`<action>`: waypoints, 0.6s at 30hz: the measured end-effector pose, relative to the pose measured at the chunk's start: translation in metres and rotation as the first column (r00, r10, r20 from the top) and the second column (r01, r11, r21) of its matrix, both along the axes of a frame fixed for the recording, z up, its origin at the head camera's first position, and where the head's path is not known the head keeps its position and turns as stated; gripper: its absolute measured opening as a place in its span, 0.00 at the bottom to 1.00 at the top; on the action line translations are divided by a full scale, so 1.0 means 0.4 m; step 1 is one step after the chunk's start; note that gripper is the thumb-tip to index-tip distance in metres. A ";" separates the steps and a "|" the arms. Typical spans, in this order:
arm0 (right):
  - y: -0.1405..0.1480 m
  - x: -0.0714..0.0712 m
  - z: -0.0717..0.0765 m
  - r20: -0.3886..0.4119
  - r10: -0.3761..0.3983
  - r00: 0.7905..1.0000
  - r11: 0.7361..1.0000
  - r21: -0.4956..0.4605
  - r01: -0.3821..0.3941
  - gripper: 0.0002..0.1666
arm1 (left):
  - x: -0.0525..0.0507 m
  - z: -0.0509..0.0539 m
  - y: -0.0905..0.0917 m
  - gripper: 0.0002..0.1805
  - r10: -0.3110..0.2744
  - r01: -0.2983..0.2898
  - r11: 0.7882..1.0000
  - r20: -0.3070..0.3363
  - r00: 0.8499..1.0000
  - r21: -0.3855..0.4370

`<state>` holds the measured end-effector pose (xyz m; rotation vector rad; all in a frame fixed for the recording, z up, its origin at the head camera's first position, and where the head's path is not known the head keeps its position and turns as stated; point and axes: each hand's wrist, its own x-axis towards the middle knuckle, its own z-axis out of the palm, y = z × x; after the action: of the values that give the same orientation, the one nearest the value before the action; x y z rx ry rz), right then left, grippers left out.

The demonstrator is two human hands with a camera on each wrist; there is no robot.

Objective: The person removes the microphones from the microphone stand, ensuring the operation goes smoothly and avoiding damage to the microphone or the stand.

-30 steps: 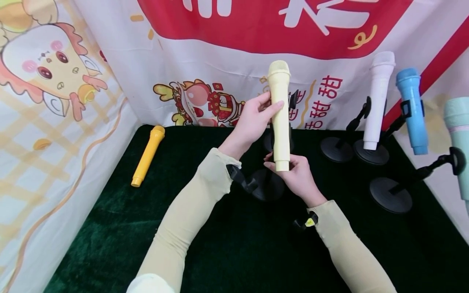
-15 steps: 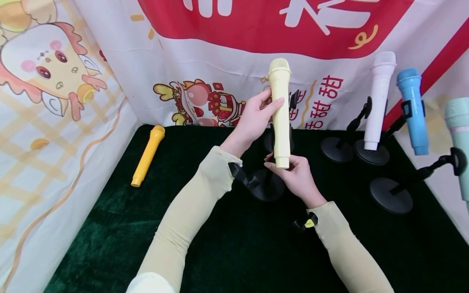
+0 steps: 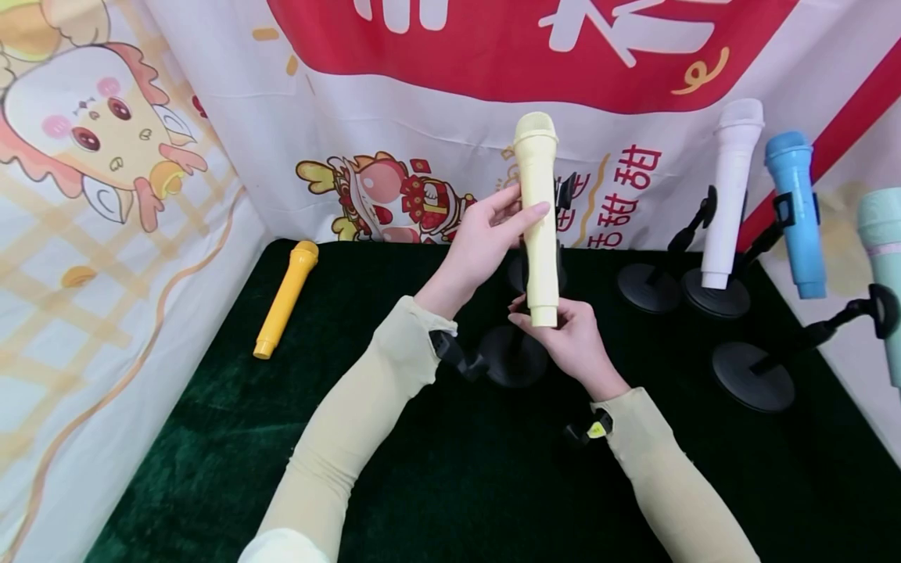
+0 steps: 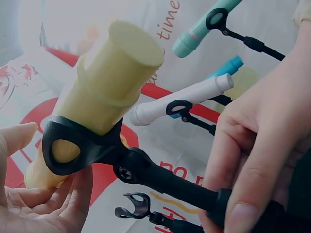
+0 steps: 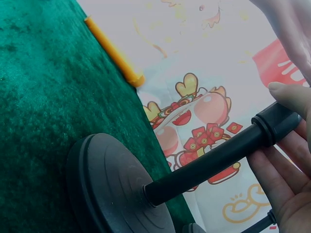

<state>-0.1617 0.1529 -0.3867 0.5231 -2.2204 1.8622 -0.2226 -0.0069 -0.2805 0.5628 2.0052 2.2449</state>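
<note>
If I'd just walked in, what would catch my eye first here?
Probably the pale yellow microphone in the middle, which the left hand holds in the clip of a black stand, while the right hand grips that stand. Next, the orange microphone lying at left on the green cloth, and the white microphone, blue microphone and mint microphone on stands at right.

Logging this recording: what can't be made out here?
Head view: part of the right hand, hidden by the pale yellow microphone.
Head view: part of the mint-green microphone, cut off by the right edge.
Left wrist: part of the blue microphone, behind the white microphone.
Right wrist: part of the stand's base, cut off by the bottom edge.
</note>
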 end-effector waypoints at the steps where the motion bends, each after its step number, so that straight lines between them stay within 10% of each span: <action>1: 0.000 0.000 -0.001 0.003 -0.001 1.000 1.000 0.002 0.001 0.10 | 0.004 -0.002 -0.002 0.26 0.002 -0.002 1.000 0.001 1.000 -0.006; 18: 0.004 0.004 0.003 0.019 0.001 1.000 0.999 0.042 -0.002 0.10 | 0.053 -0.050 -0.013 0.27 0.010 -0.010 0.999 -0.011 1.000 -0.033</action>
<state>-0.1601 0.1543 -0.3855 0.5160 -2.2761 1.8324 -0.2014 -0.0122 -0.3007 0.5647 2.0515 2.2144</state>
